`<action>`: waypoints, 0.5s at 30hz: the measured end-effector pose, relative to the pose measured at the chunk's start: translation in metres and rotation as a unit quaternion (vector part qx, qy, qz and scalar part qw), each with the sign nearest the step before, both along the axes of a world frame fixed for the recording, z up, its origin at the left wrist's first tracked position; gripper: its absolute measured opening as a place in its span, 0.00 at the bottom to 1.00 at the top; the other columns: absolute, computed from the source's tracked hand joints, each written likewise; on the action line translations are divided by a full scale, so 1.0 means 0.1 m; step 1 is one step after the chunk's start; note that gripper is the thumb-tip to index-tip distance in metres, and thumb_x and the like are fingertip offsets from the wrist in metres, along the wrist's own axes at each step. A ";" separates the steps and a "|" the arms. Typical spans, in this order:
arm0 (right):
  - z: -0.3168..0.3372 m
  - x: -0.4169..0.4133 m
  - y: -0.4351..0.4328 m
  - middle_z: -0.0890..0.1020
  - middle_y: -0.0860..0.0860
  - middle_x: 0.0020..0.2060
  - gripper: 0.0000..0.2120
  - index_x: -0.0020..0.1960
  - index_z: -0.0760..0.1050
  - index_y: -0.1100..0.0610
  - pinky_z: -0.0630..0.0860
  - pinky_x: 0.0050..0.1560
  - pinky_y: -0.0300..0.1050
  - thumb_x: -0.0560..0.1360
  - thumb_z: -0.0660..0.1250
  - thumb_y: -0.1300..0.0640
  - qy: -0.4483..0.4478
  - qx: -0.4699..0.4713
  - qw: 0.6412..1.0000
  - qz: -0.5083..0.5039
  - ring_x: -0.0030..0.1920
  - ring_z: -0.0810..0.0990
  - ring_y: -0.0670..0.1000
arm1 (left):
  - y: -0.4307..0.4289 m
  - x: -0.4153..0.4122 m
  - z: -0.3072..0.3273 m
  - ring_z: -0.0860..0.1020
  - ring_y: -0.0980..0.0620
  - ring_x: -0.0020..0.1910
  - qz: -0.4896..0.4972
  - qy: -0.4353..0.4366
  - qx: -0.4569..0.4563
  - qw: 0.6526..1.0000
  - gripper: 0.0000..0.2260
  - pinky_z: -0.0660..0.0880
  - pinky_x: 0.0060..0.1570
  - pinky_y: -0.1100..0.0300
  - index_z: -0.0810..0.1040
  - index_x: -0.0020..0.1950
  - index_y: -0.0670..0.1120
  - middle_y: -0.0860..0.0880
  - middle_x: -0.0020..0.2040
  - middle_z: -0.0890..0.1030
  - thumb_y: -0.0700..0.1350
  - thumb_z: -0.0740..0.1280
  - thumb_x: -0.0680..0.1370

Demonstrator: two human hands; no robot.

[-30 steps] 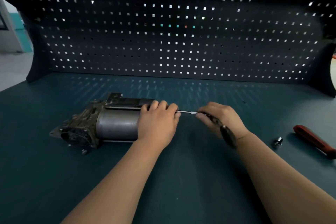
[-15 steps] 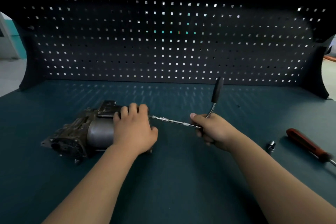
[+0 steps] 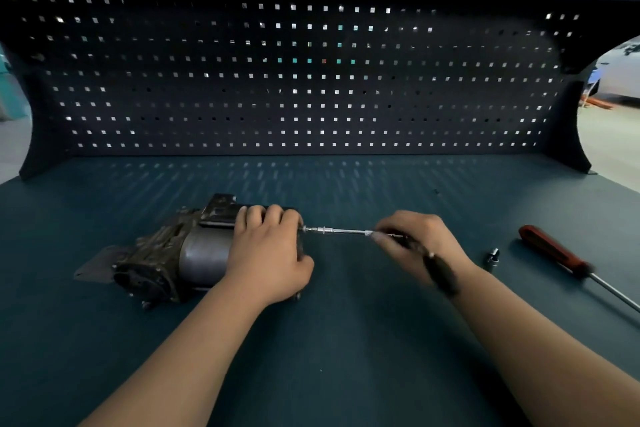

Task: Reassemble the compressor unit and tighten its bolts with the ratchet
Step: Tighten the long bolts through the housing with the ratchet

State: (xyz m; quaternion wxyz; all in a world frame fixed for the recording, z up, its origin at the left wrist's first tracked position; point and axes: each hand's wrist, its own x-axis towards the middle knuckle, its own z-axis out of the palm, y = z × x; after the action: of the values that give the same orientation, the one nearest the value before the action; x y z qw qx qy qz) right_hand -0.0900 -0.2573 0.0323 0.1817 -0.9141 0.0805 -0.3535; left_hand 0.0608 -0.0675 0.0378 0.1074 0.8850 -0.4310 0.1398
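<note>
Ratchet (image 3: 438,269) handle has swung over: half a second ago it stood up pointing at the back edge, now it lies down toward the near edge across the right wrist, motion-blurred. Head camera has drifted a little too. Compressor and left hand have not shifted.

Compressor (image 3: 204,253) lies on the table (image 3: 346,340), left of centre, with its long axis running left-right and the dirty end angled toward the near-left corner. Extension bar (image 3: 341,230) carries that axis on, level, from the compressor's right end out to the right hand. So the work sits directly left of the right fingers, and the swing goes around that left-right line. Bolt is hidden behind the left fingers.

Left hand (image 3: 266,253) is the nearer one, sitting on the compressor. Its fingers are curled over the top of the right end, thumb down the near side, gripping to hold it steady. Right hand (image 3: 419,239) has its fingers curled round the ratchet head where the bar joins; blur hides the exact finger placement.

Judged step: mid tightening stroke. The next swing needs the bar kept in line and the body held still.

Loose socket (image 3: 492,256) sits just right of the right wrist. Red-handled screwdriver (image 3: 554,251) lies further toward the right edge. Pegboard (image 3: 311,80) stands along the back edge.
</note>
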 end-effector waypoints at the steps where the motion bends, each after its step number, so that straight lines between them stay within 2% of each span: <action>1: 0.04 0.01 0.02 0.78 0.43 0.29 0.06 0.40 0.80 0.51 0.70 0.35 0.35 0.76 0.70 0.56 0.020 0.107 0.994 -0.020 0.31 0.75 0.43 | -0.02 -0.03 -0.01 0.63 0.46 0.62 -0.003 -0.004 -0.002 1.000 0.21 0.51 0.71 0.48 0.66 0.61 0.54 0.52 0.59 0.70 0.59 0.61 0.71; 3: 0.12 0.05 0.03 0.76 0.45 0.24 0.07 0.40 0.79 0.52 0.69 0.29 0.38 0.77 0.67 0.54 0.048 0.300 0.952 -0.045 0.25 0.71 0.44 | -0.04 -0.09 -0.03 0.64 0.46 0.61 -0.003 -0.018 -0.011 1.000 0.20 0.52 0.71 0.48 0.67 0.61 0.54 0.52 0.58 0.70 0.60 0.60 0.72; 6: 0.20 0.02 0.04 0.72 0.51 0.22 0.10 0.45 0.75 0.56 0.61 0.21 0.38 0.77 0.65 0.49 0.079 0.562 0.823 -0.022 0.19 0.61 0.47 | -0.05 -0.17 -0.07 0.65 0.47 0.62 -0.008 -0.045 -0.045 0.998 0.19 0.56 0.69 0.49 0.69 0.64 0.53 0.52 0.60 0.70 0.58 0.60 0.75; 7: 0.20 0.00 0.04 0.71 0.51 0.23 0.12 0.47 0.74 0.56 0.60 0.20 0.37 0.77 0.65 0.46 0.088 0.616 0.782 -0.014 0.19 0.58 0.47 | -0.05 -0.18 -0.08 0.65 0.47 0.62 -0.022 -0.049 -0.054 0.997 0.20 0.58 0.68 0.50 0.68 0.66 0.54 0.52 0.62 0.69 0.57 0.60 0.76; 9: 0.20 -0.05 0.05 0.72 0.51 0.24 0.15 0.48 0.72 0.55 0.59 0.19 0.36 0.77 0.64 0.43 0.105 0.663 0.741 0.001 0.19 0.57 0.46 | -0.07 -0.20 -0.08 0.66 0.47 0.63 -0.062 -0.059 -0.044 0.995 0.20 0.60 0.65 0.51 0.67 0.69 0.55 0.52 0.64 0.70 0.56 0.59 0.78; 12: 0.19 -0.08 0.05 0.73 0.52 0.25 0.17 0.48 0.71 0.56 0.58 0.18 0.37 0.76 0.63 0.40 0.118 0.663 0.739 0.009 0.19 0.57 0.45 | -0.18 -0.25 -0.09 0.67 0.49 0.62 -0.080 -0.067 -0.008 0.995 0.18 0.61 0.62 0.53 0.68 0.67 0.54 0.55 0.62 0.73 0.58 0.53 0.80; 14: 0.18 -0.08 0.07 0.74 0.52 0.25 0.19 0.51 0.71 0.58 0.60 0.20 0.38 0.77 0.62 0.40 0.109 0.635 0.765 0.006 0.19 0.59 0.46 | -0.23 -0.27 -0.09 0.68 0.50 0.60 -0.059 -0.064 -0.003 0.996 0.16 0.62 0.59 0.53 0.69 0.63 0.54 0.55 0.59 0.74 0.59 0.51 0.80; 15: 0.16 -0.07 0.08 0.74 0.52 0.25 0.20 0.51 0.71 0.58 0.62 0.21 0.39 0.77 0.62 0.40 0.091 0.602 0.794 0.003 0.20 0.60 0.47 | -0.25 -0.27 -0.09 0.69 0.50 0.59 -0.050 -0.068 -0.003 0.996 0.15 0.63 0.58 0.53 0.69 0.62 0.55 0.55 0.58 0.74 0.58 0.50 0.81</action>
State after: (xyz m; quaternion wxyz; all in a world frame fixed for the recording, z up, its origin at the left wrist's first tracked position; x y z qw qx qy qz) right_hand -0.0972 -0.2491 0.0485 0.6878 -0.6485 0.2906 -0.1480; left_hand 0.0334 -0.0922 0.0290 0.0869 0.8502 -0.4811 0.1954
